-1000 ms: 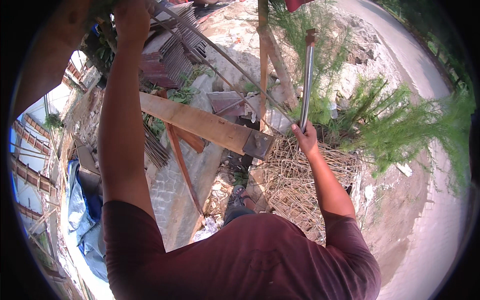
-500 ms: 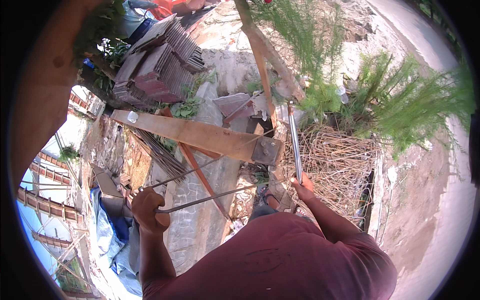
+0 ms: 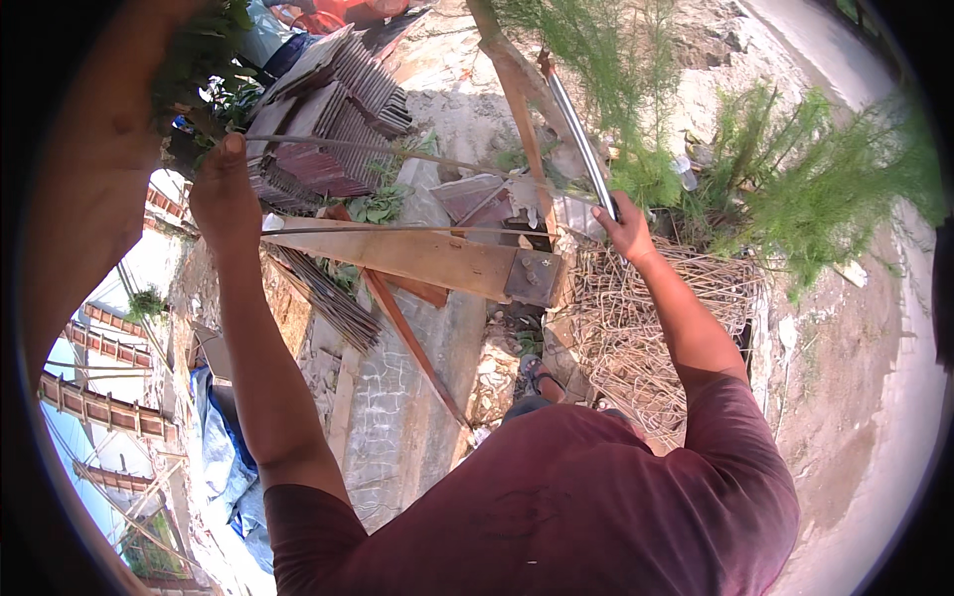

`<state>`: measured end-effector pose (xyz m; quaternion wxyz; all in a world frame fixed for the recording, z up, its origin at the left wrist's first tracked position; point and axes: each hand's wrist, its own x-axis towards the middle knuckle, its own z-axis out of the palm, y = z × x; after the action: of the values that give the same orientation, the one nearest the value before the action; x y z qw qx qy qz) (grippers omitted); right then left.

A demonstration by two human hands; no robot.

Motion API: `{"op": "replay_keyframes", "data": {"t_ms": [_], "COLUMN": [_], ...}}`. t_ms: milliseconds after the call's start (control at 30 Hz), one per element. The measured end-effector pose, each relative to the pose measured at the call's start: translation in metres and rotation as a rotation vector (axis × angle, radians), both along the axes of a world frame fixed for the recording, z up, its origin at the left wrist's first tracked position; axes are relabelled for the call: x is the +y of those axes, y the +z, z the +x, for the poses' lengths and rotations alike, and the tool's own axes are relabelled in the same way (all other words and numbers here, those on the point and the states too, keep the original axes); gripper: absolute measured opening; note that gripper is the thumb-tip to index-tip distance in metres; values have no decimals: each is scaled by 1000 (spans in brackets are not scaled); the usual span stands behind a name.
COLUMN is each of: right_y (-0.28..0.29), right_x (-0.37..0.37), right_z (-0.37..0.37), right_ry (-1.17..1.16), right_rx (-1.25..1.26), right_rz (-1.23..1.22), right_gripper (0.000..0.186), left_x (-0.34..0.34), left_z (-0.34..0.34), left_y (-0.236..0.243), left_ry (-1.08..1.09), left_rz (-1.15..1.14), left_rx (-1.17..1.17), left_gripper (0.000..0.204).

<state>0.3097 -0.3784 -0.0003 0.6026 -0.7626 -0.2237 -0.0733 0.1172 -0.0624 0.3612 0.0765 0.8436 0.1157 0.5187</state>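
Note:
My left hand (image 3: 227,194) is raised at the upper left, its fingers closed around a thin metal rod (image 3: 417,157). The rod reaches right toward my other hand; a second thin length runs below it, just above the wooden plank, and I cannot tell whether both are one bent piece. My right hand (image 3: 626,228) grips the lower part of a silver metal pipe (image 3: 579,124), which slants up and left to a brownish end. Under the rods lies a long wooden plank (image 3: 397,256) with a dark block (image 3: 535,276) at its right end.
Below my right forearm lies a heap of bent metal rods (image 3: 646,348). Stacked roof tiles (image 3: 333,149) stand at upper left, above a bundle of straight rods (image 3: 323,298). Feathery green branches (image 3: 785,189) spread on the right. A blue tarp (image 3: 224,457) lies lower left.
Both hands have moved up and away from my body, the left one also leftward. The rods have swung upward with it, and the pipe now leans further to the left.

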Motion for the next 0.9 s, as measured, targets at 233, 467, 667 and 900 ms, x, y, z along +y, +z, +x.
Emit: {"op": "replay_keyframes", "data": {"t_ms": [233,467,667,900], "right_y": [73,37,-10,12], "right_x": [-57,-90,-97,-60], "right_z": [-23,-82,-92,-108], "right_ry": [159,102,64,-34], "right_rx": [77,245,411,478], "right_rz": [-60,-168,-141,-273], "right_gripper": [28,23,26,28], "left_x": [174,182,201,236], "left_z": [21,36,52,54], "left_y": [-5,-166,-257,-355], "left_ry": [22,-136,-328,-71], "left_rz": [-466,-1026,-1322,-1128], "left_rx": [453,660,672,774], "left_gripper": [41,25,24,27]}}
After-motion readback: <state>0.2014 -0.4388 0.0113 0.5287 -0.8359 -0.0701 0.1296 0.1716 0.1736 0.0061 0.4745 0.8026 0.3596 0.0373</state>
